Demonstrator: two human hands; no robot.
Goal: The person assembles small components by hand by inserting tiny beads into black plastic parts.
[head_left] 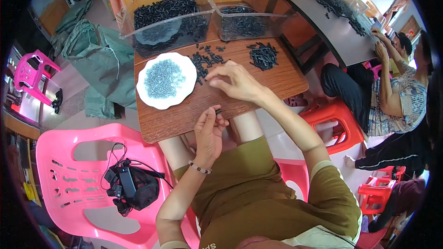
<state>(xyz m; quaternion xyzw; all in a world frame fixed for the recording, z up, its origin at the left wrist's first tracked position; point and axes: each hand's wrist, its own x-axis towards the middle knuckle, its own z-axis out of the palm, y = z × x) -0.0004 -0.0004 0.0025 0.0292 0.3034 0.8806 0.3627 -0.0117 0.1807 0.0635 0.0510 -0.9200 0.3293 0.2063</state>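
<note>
My left hand (210, 129) is at the near edge of the small brown wooden table (277, 80), fingers pinched on a small black plastic part (218, 111). My right hand (233, 82) rests on the tabletop with fingers reaching toward a loose scatter of black parts (205, 61); whether it holds one is unclear. A white plate (152, 99) with several small grey metal pins lies left of that scatter. Another heap of black parts (264, 56) sits to the right of my right hand.
Two clear plastic bins (168, 18) (244, 20) of black parts stand at the table's far edge. A pink plastic chair (74, 175) with a black pouch and cables is at my left. Other people sit at a dark table (332, 23) on the right, beside orange stools (334, 120).
</note>
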